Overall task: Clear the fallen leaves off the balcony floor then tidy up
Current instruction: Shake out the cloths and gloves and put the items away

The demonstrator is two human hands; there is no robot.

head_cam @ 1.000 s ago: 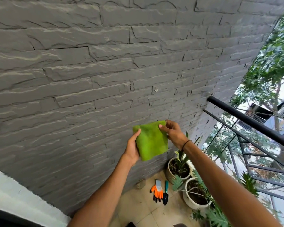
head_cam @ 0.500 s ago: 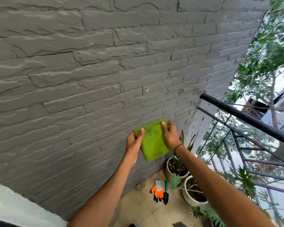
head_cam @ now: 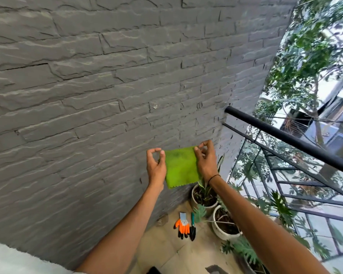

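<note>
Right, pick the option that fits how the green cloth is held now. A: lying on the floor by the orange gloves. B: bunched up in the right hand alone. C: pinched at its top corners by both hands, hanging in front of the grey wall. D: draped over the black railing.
C: the left hand and right hand each pinch a top corner of the green cloth, which hangs flat before the wall.

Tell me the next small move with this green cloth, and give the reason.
Probably fold it in half once more, top corners down to the bottom edge. The left hand and right hand each pinch a top corner of the cloth, which hangs flat before the wall. The glove and trowel already lie together on the floor, so it likely joins them.
</note>
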